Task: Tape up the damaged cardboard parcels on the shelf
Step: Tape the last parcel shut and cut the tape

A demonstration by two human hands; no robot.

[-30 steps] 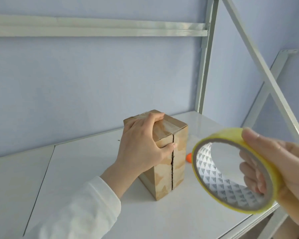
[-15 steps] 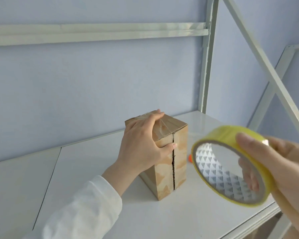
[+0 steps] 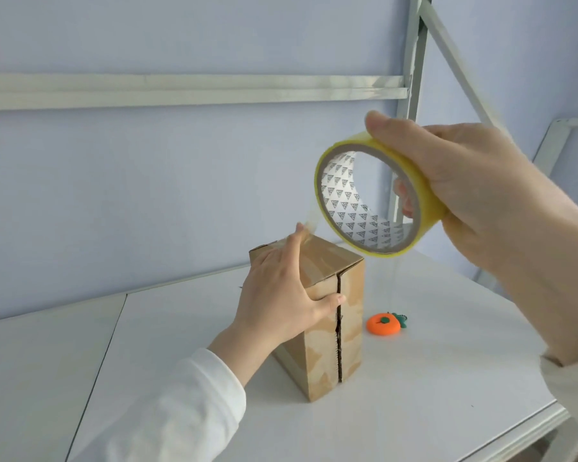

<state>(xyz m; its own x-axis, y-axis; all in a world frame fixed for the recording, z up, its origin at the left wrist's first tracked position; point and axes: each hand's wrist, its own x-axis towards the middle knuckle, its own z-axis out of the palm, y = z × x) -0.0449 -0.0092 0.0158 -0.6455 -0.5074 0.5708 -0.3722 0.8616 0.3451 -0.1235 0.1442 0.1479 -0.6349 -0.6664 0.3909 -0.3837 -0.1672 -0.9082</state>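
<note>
On shelf [image 3: 414, 378], split cardboard box [image 3: 349, 328], tape roll [image 3: 342, 203] above

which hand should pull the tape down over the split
Right. The right hand grips the roll above the box, and its strip reaches the top, where the left hand pins it.
</note>
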